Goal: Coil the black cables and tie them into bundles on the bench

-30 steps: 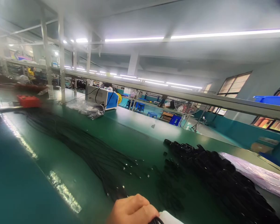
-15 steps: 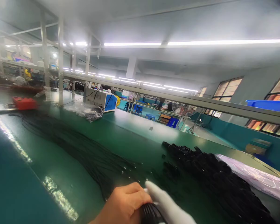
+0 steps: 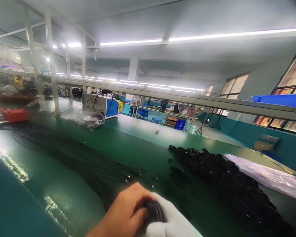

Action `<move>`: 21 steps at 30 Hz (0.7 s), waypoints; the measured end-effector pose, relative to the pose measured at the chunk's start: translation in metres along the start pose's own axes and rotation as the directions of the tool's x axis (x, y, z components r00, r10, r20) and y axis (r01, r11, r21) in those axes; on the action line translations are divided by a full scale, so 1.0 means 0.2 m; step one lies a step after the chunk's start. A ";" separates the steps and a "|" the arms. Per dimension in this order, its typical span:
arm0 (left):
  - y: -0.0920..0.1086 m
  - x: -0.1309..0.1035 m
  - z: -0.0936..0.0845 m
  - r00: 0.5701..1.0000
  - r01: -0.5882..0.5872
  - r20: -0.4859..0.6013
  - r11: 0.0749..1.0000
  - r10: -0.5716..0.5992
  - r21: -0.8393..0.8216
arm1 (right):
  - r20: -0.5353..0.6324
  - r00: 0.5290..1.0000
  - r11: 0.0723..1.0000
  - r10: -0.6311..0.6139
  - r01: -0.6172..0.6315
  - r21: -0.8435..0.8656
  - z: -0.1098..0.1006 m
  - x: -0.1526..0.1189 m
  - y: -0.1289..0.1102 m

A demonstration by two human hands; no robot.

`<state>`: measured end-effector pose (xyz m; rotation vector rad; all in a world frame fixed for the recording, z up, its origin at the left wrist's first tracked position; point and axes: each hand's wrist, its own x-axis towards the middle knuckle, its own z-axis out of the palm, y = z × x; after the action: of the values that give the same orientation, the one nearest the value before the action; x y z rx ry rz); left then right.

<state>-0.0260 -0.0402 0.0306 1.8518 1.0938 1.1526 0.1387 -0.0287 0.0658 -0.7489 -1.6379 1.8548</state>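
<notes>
the bare left hand (image 3: pixel 124 210) and the white-gloved right hand (image 3: pixel 175 217) meet at the near edge of view, with a black cable coil (image 3: pixel 156 210) between them. the grip is closed at both sides: left thumb and fingers press on the turns, while the glove wraps them from the right; its far fingertips are hard to make out. the coil is held over the near part of the green bench (image 3: pixel 143 148).

to the left, loose black cables (image 3: pixel 71 158) run lengthwise toward a red box (image 3: pixel 14 114), a few pale tips (image 3: pixel 153 186) showing just beyond the hands. to the right lies a large heap of black loops (image 3: pixel 224 177), with a pink plastic-wrapped bundle (image 3: pixel 266 176) beside it on the far side.

judging by this layout, much looks done in the heap, the coil in hand seems partway, and the uncoiled lengths look left to do; their number cannot be told.
</notes>
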 end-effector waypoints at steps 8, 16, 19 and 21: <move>0.01 0.07 0.03 0.936 0.351 0.043 0.931 -0.348 -0.099 | 0.095 0.979 0.935 0.183 -0.203 0.290 -0.08 0.04 0.13; -0.03 0.10 0.06 0.866 0.497 0.119 0.862 -0.485 -0.098 | 0.032 0.982 0.946 0.188 -0.190 0.262 -0.05 0.07 0.19; -0.07 0.12 0.10 0.850 0.527 0.060 0.845 -0.524 -0.089 | 0.043 0.982 0.938 0.183 -0.188 0.290 -0.04 0.07 0.21; -0.08 0.12 0.11 0.865 0.502 0.008 0.864 -0.502 -0.037 | 0.030 0.981 0.952 0.192 -0.193 0.238 -0.04 0.07 0.23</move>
<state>-0.0038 -0.0156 0.0170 1.4074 1.4365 0.8559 0.1336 -0.0175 0.0192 -0.8201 -1.3507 2.1473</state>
